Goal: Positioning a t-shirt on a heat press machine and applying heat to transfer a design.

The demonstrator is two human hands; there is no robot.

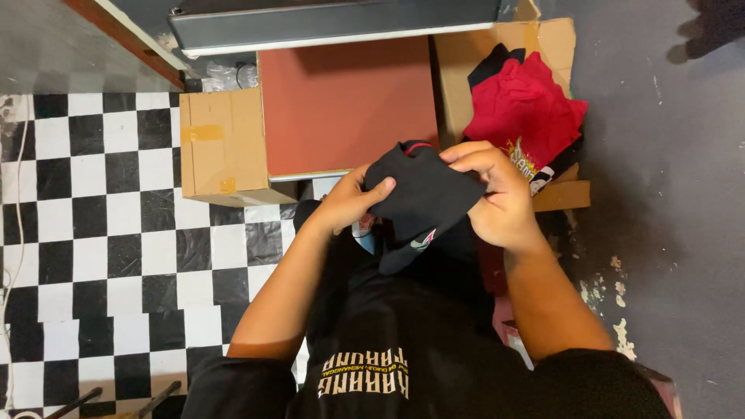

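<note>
I hold a black garment point(425, 203) with a red-lined collar and a small printed patch in front of my chest. My left hand point(348, 202) grips its left edge, thumb on top of the cloth. My right hand point(497, 194) is curled over its right side, fingers pinching the upper edge. The garment hangs just below the near edge of a flat red-brown platen point(345, 105) of a press. To the right, a pile of red garments point(528, 109) lies in an open cardboard box point(555, 43), with a black one beneath.
A grey metal press head point(334, 23) overhangs the platen's far side. A closed cardboard box point(221, 143) stands left of the platen. Black-and-white checkered floor point(93, 233) lies to the left, grey worn floor point(667, 194) to the right.
</note>
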